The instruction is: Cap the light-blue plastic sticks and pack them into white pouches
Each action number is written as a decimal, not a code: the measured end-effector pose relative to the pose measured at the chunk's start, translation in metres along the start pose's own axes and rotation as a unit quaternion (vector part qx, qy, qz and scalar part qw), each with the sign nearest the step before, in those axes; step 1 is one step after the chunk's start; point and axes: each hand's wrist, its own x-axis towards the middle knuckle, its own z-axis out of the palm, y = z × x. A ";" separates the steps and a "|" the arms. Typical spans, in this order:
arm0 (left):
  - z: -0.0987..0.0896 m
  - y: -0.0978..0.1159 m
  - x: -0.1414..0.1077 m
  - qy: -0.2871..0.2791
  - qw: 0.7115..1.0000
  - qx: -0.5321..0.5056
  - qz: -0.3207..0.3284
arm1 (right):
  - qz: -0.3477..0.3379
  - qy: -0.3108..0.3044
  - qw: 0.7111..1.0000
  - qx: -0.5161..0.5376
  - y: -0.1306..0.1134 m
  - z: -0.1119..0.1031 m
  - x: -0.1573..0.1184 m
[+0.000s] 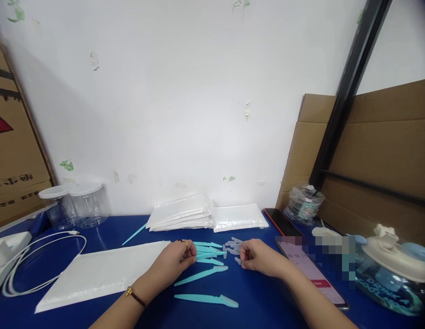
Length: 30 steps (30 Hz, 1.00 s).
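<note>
My left hand [178, 258] is closed in a pinch on a turquoise eyebrow razor [212, 254], its blade end pointing right. Beneath and beside it lie several more razors of the same kind; one razor [202, 275] slants just below, and another razor [207, 299] lies nearest to me. To the right is a small pile of translucent blade caps [233, 246]. My right hand [258, 258] is at the edge of that pile, thumb and fingers pressed together. Whether a cap is between those fingertips is hidden. A white padded mailer [99, 274] lies flat left of my left hand.
Stacked white mailers [181, 212] and another mailer [239, 217] lie against the wall. At right are a phone showing a timer [308, 269], a dark phone [282, 221] and a drinking bottle [390, 278]. Clear jars [87, 205] and a white cable [44, 237] are at left.
</note>
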 end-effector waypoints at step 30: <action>0.010 0.015 -0.007 -0.072 0.996 -0.044 0.040 | -0.099 -0.068 0.991 0.059 -0.029 0.013 -0.010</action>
